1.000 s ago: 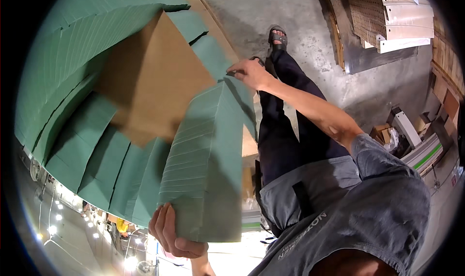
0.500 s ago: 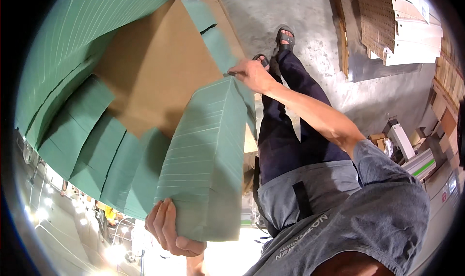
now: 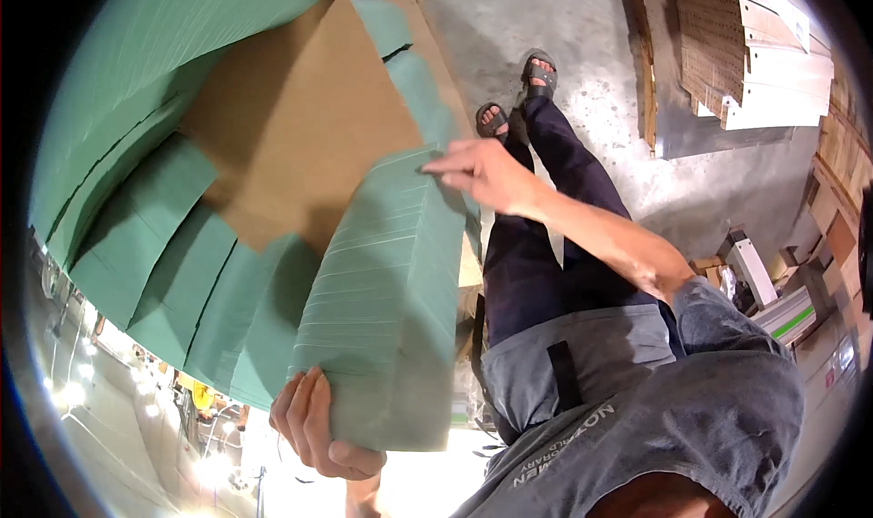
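Note:
A long block-like stack of thin green sheets (image 3: 373,281), its side marked by many pale edge lines, stands tilted in front of me. My left hand (image 3: 320,427) is closed around the stack's lower near corner, with fingers on its left side and the thumb on the near face. My right hand (image 3: 482,172) is at the far end of the stack, fingers stretched out and fingertips at its top edge. I cannot tell whether they press on it. Nothing shows between those fingers.
More green stacks (image 3: 173,272) line the left and far sides of a brown board (image 3: 300,109). The concrete floor (image 3: 582,90) lies to the right, with my sandaled feet on it. Pale perforated panels (image 3: 755,54) stand at the far right. Bright lights glow at lower left.
My right hand has come off the stack's far right corner and moved slightly nearer, its fingers now straighter over the top edge. My left hand keeps its hold.

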`<act>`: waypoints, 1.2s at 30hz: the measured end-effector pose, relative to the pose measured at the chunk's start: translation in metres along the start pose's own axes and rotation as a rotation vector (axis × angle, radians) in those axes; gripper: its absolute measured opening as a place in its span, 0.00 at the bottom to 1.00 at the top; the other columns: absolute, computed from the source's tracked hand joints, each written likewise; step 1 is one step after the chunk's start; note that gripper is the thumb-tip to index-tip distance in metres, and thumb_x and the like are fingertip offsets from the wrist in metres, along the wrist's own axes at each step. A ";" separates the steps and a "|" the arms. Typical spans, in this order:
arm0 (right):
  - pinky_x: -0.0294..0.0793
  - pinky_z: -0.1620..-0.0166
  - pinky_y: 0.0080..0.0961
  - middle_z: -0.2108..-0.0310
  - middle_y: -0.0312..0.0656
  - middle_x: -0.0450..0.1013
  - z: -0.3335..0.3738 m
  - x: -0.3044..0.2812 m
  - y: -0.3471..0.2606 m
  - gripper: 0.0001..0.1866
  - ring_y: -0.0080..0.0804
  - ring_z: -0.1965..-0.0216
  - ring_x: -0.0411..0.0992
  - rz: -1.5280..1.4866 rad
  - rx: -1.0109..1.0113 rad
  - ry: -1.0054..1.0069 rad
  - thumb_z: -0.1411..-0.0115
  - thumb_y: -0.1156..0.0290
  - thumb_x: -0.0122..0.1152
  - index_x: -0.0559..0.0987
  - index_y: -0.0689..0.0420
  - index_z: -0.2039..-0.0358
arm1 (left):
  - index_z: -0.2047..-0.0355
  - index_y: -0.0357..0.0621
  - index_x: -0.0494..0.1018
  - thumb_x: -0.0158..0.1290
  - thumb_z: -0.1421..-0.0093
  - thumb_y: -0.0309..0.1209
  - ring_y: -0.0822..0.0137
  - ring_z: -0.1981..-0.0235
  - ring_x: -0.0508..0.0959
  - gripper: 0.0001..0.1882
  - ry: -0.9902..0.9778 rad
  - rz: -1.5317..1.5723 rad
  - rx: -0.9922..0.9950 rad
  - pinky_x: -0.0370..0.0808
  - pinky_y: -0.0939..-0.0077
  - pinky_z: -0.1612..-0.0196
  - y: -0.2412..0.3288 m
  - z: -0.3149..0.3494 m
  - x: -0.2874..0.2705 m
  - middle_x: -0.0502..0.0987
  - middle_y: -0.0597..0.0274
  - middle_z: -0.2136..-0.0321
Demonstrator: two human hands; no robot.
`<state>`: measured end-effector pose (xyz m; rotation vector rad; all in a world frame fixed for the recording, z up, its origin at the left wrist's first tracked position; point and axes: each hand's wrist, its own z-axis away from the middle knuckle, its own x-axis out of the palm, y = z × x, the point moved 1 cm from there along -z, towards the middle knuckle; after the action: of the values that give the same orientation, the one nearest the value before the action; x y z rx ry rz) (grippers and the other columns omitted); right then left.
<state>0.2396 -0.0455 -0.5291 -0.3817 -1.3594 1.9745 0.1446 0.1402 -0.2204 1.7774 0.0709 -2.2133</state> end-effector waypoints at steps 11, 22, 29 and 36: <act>0.72 0.60 0.32 0.70 0.45 0.72 0.035 0.015 -0.021 0.19 0.37 0.68 0.71 -0.081 -0.035 0.141 0.40 0.76 0.62 0.82 0.56 0.48 | 0.59 0.34 0.80 0.25 0.30 0.44 0.44 0.60 0.81 0.34 0.068 0.006 0.020 0.78 0.51 0.53 0.004 -0.001 0.005 0.83 0.45 0.63; 0.72 0.63 0.33 0.71 0.44 0.72 0.054 0.026 -0.048 0.17 0.38 0.68 0.71 -0.158 -0.177 0.172 0.39 0.76 0.59 0.83 0.57 0.50 | 0.59 0.33 0.80 0.24 0.29 0.45 0.45 0.59 0.80 0.35 0.051 -0.004 0.031 0.77 0.51 0.52 0.007 -0.005 0.004 0.83 0.45 0.62; 0.73 0.60 0.25 0.67 0.45 0.77 0.038 0.026 0.010 0.16 0.28 0.65 0.74 -0.156 0.146 0.565 0.37 0.73 0.61 0.81 0.62 0.49 | 0.63 0.31 0.80 0.25 0.29 0.43 0.45 0.63 0.81 0.35 0.120 -0.006 0.067 0.78 0.51 0.54 0.011 -0.007 0.010 0.83 0.44 0.66; 0.74 0.54 0.23 0.59 0.44 0.79 -0.001 0.031 0.088 0.17 0.29 0.60 0.76 -0.142 0.326 0.596 0.38 0.75 0.59 0.83 0.58 0.49 | 0.65 0.30 0.80 0.25 0.30 0.42 0.46 0.67 0.81 0.35 0.211 0.042 0.122 0.79 0.54 0.57 0.008 -0.008 0.016 0.83 0.41 0.69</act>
<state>0.1851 -0.0418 -0.6047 -0.6340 -0.6597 1.7296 0.1511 0.1307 -0.2368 2.0537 -0.0566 -2.0329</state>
